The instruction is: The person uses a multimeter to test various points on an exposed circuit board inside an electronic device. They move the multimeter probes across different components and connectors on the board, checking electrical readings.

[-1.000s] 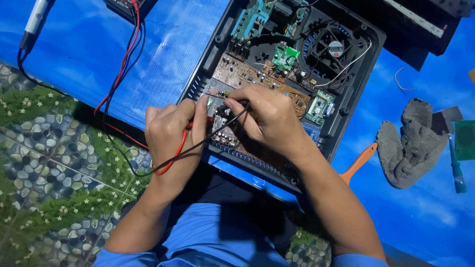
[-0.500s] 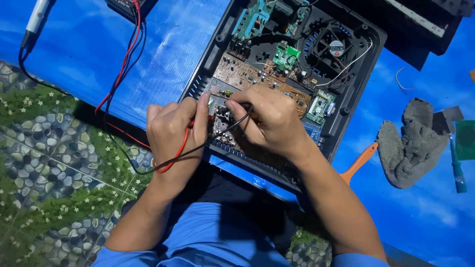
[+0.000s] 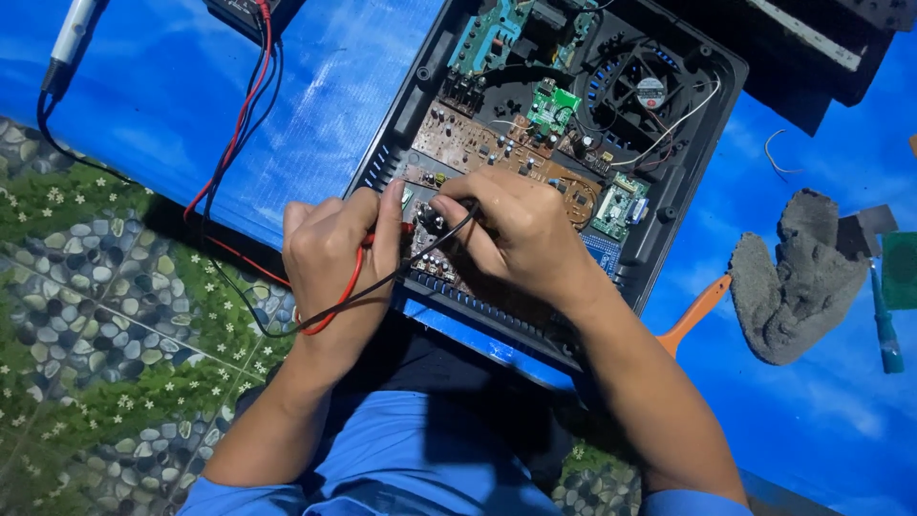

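An opened black electronics chassis [image 3: 690, 205] lies on a blue sheet, showing brown and green circuit boards [image 3: 497, 148] and a round cooling fan [image 3: 650, 91]. My left hand [image 3: 334, 253] grips a red test probe with its red lead [image 3: 346, 287], tip pressed onto the board's near edge. My right hand [image 3: 511, 234] pinches a black probe [image 3: 432, 220] on the same spot, its black lead [image 3: 382, 284] running left. Both hands nearly touch each other over the board.
The red and black leads run up to a dark meter [image 3: 244, 11] at the top. A pen-like tool [image 3: 67, 43] lies top left. A grey rag [image 3: 798, 277], an orange handle [image 3: 695, 315] and a teal tool [image 3: 886, 325] lie right. Pebble-patterned floor [image 3: 86, 315] lies left.
Both hands stay on the board's near edge with the probes; the right hand's fingers have shifted slightly. Nothing else moved.
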